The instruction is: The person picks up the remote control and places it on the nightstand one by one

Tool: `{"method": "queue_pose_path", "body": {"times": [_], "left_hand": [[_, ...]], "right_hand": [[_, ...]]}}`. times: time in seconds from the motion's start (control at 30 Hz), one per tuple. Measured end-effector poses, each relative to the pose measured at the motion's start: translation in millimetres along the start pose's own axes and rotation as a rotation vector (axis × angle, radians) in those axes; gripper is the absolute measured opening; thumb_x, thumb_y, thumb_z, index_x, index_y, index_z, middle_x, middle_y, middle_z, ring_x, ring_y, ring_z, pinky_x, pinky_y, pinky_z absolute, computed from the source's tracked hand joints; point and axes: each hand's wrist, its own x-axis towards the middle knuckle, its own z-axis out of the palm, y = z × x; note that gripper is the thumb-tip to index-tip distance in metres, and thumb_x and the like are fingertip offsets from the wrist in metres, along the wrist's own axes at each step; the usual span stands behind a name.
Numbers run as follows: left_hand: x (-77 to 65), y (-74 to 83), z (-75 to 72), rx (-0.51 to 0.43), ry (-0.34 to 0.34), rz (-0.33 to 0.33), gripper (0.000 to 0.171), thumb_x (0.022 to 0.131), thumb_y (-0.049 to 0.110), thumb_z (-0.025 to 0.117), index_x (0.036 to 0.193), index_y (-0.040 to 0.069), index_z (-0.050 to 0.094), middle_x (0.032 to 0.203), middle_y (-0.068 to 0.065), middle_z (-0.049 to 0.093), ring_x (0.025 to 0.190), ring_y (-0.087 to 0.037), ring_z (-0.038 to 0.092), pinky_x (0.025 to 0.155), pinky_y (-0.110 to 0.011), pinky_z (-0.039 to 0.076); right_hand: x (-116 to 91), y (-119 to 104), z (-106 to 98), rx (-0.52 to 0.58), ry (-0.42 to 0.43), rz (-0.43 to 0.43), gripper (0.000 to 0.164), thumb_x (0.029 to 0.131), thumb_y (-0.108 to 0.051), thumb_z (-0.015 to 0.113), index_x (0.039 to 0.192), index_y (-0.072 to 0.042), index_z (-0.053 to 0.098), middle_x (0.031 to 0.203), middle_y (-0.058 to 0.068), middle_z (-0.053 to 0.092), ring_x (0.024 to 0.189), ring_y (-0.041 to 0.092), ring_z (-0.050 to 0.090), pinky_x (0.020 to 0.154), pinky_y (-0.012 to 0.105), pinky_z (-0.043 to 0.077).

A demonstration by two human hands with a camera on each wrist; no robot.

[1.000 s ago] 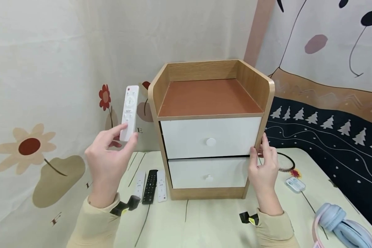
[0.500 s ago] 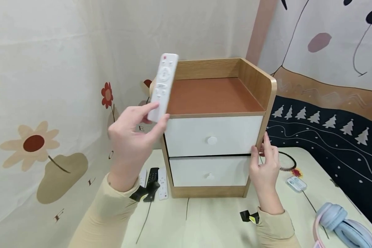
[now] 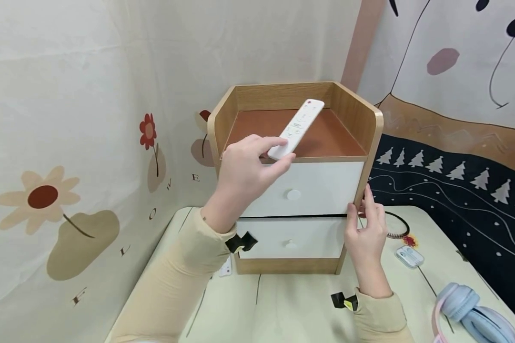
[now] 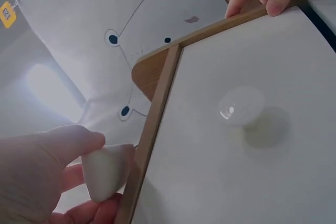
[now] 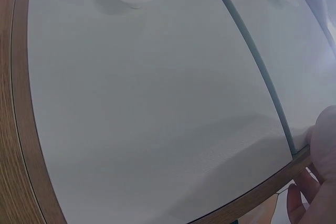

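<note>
In the head view my left hand (image 3: 249, 170) pinches the lower end of a white remote control (image 3: 299, 125) between thumb and fingers. The remote slants up to the right, over the brown top shelf (image 3: 250, 131) of a small wooden drawer cabinet (image 3: 287, 266). Up close in the left wrist view, the remote's rounded end (image 4: 107, 171) appears beside the cabinet's front edge. Two white drawers with round knobs (image 3: 293, 194) are closed. My right hand (image 3: 366, 233) grips the cabinet's right side edge, thumb at the front and fingers along the outer side.
Another white remote (image 3: 226, 267) lies left of the cabinet, mostly hidden by my left sleeve. To the right are a coiled black cord (image 3: 398, 228), a small clear-lidded case (image 3: 409, 256) and blue-pink headphones (image 3: 467, 305). Printed cloth hangs behind.
My left hand has carried the white remote from left of the cabinet, rightward to above its top shelf, tilting it further right. The right hand has stayed at the cabinet's side.
</note>
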Motion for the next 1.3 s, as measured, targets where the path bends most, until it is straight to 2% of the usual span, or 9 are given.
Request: {"method": "queue_pose_path", "body": {"times": [0.1, 0.2, 0.4, 0.6, 0.73, 0.87, 1.0, 1.3], "left_hand": [[8.1, 4.1, 7.8, 0.023, -0.078, -0.068, 0.029, 0.095, 0.031, 0.083, 0.117, 0.014, 0.087, 0.1, -0.008, 0.084, 0.077, -0.018, 0.072, 0.065, -0.034, 0.055], [15.5, 8.2, 14.0, 0.072, -0.126, -0.124, 0.03, 0.096, 0.035, 0.082, 0.119, 0.017, 0.086, 0.101, -0.007, 0.083, 0.078, -0.02, 0.072, 0.066, -0.037, 0.055], [26.7, 16.0, 22.0, 0.2, -0.205, -0.184, 0.032, 0.098, 0.041, 0.08, 0.123, 0.023, 0.085, 0.106, -0.006, 0.083, 0.084, -0.024, 0.073, 0.07, -0.041, 0.058], [40.0, 25.2, 29.5, 0.29, -0.329, -0.291, 0.033, 0.101, 0.05, 0.074, 0.129, 0.033, 0.082, 0.112, 0.0, 0.083, 0.083, -0.022, 0.07, 0.065, -0.038, 0.056], [49.4, 31.3, 38.6, 0.338, -0.404, -0.37, 0.035, 0.102, 0.055, 0.071, 0.132, 0.039, 0.078, 0.117, 0.005, 0.08, 0.085, -0.021, 0.068, 0.061, -0.035, 0.055], [56.7, 35.2, 48.5, 0.37, -0.44, -0.398, 0.036, 0.102, 0.058, 0.07, 0.133, 0.042, 0.075, 0.116, 0.007, 0.078, 0.085, -0.02, 0.068, 0.062, -0.034, 0.056], [62.4, 37.3, 55.7, 0.368, -0.456, -0.413, 0.041, 0.101, 0.064, 0.07, 0.136, 0.043, 0.074, 0.122, 0.01, 0.078, 0.086, -0.019, 0.068, 0.063, -0.034, 0.056], [67.1, 39.3, 60.6, 0.356, -0.489, -0.444, 0.05, 0.1, 0.071, 0.067, 0.146, 0.051, 0.068, 0.137, 0.017, 0.075, 0.091, -0.014, 0.066, 0.066, -0.032, 0.054]], "right_hand": [[-1, 0, 1, 0.002, 0.001, -0.005, 0.063, 0.104, -0.003, 0.071, 0.164, -0.008, 0.051, 0.109, 0.028, 0.064, 0.1, 0.018, 0.057, 0.094, 0.001, 0.037], [0, 0, 2, 0.008, 0.006, -0.02, 0.063, 0.104, -0.002, 0.071, 0.163, -0.007, 0.052, 0.108, 0.028, 0.064, 0.1, 0.023, 0.058, 0.093, 0.002, 0.039], [1, 0, 2, 0.011, 0.0, -0.016, 0.064, 0.104, -0.003, 0.072, 0.164, -0.008, 0.051, 0.109, 0.028, 0.064, 0.1, 0.025, 0.059, 0.094, 0.004, 0.042], [1, 1, 2, 0.005, 0.002, -0.013, 0.063, 0.104, -0.003, 0.072, 0.164, -0.007, 0.051, 0.109, 0.028, 0.064, 0.1, 0.025, 0.059, 0.094, 0.002, 0.04], [0, 2, 2, 0.009, 0.003, -0.007, 0.063, 0.104, -0.002, 0.072, 0.164, -0.007, 0.052, 0.109, 0.028, 0.064, 0.1, 0.019, 0.057, 0.093, 0.002, 0.04], [0, 3, 1, 0.007, 0.005, -0.007, 0.063, 0.104, -0.002, 0.072, 0.163, -0.007, 0.052, 0.109, 0.028, 0.064, 0.1, 0.014, 0.055, 0.092, 0.003, 0.04], [0, 2, 1, 0.003, 0.007, -0.004, 0.063, 0.104, -0.003, 0.072, 0.163, -0.008, 0.052, 0.109, 0.028, 0.064, 0.099, 0.014, 0.055, 0.091, 0.003, 0.039], [1, 2, 3, -0.003, 0.003, 0.001, 0.063, 0.104, -0.005, 0.072, 0.164, -0.008, 0.052, 0.11, 0.028, 0.064, 0.1, 0.014, 0.055, 0.091, 0.004, 0.04]]}}
